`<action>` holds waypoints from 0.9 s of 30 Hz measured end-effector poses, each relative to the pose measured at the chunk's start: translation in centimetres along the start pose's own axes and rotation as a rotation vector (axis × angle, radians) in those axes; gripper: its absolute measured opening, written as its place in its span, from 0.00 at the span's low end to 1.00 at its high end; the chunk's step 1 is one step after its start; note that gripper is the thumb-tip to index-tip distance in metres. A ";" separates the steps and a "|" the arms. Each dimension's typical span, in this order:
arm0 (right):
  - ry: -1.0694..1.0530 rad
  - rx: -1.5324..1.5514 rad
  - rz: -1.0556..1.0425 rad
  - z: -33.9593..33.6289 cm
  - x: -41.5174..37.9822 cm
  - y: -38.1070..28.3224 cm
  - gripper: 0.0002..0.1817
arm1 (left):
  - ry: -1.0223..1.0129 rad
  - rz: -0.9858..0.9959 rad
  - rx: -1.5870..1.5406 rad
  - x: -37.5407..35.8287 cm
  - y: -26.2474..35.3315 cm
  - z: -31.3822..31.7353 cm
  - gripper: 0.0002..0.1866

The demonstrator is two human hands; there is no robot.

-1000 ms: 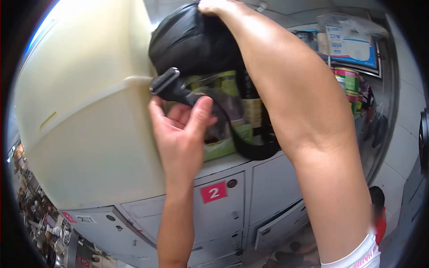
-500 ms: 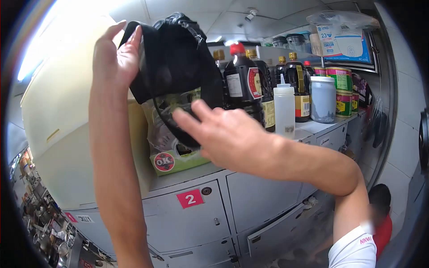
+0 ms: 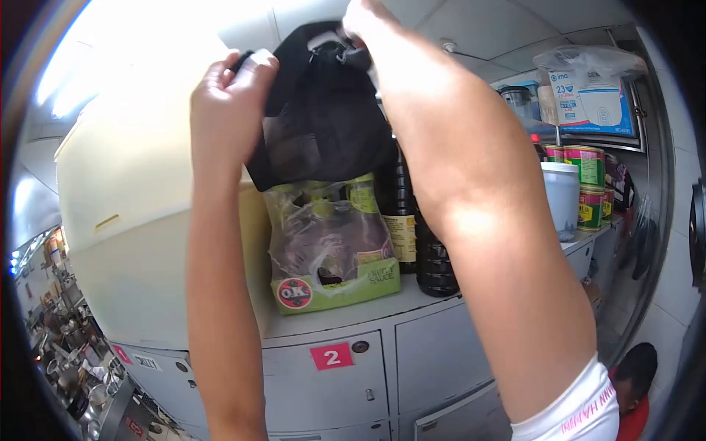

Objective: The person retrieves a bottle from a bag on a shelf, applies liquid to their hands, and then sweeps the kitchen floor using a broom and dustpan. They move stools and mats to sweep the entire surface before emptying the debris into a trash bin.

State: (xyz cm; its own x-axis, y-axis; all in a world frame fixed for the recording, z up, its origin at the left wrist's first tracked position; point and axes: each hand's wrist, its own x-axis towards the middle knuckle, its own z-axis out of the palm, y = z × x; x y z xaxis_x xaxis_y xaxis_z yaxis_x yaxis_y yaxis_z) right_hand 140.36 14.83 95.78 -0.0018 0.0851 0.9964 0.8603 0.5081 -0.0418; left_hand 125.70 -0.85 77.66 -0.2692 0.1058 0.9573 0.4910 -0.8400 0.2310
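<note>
A black bag is held up above a plastic-wrapped pack of sauce bottles with a green tray base. My left hand is closed at the bag's upper left, with a dark piece of it between thumb and fingers. At the top edge of the view, my right hand reaches the bag's upper right side near its buckle. Its fingers are mostly hidden or cut off, so its grip cannot be made out. The pack stands on top of the grey lockers.
Large cream containers stand at the left. Dark sauce bottles, a white-lidded jar and stacked cans line the locker top. A boxed item sits on the upper right shelf. A person is low at the right.
My right hand has moved up from in front of the bag to its upper right. The bag's lower part and hanging strap no longer cover the pack's front. The view has shifted.
</note>
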 end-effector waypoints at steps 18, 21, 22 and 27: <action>-0.098 0.055 -0.214 -7.1 -6.1 4.8 0.12 | -0.502 0.143 1.526 19.1 -7.0 5.3 0.15; -0.379 -0.134 -0.050 -10.1 -7.3 5.7 0.11 | -0.641 0.039 1.472 21.0 -9.9 5.0 0.18; -0.482 -0.182 0.007 -10.3 -7.6 5.6 0.11 | -0.583 0.091 1.371 20.9 -9.5 5.0 0.18; -0.136 0.227 -0.325 -15.2 -11.1 4.2 0.11 | -0.405 0.729 1.140 13.1 -4.1 4.8 0.14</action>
State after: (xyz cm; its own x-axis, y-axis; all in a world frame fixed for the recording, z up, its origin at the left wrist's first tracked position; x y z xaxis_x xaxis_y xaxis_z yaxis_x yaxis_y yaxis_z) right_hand 151.70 3.00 85.70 -0.3350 -0.0063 0.9422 0.6696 0.7019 0.2428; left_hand 124.12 6.55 90.13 0.4897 0.1477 0.8593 0.8582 0.0925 -0.5049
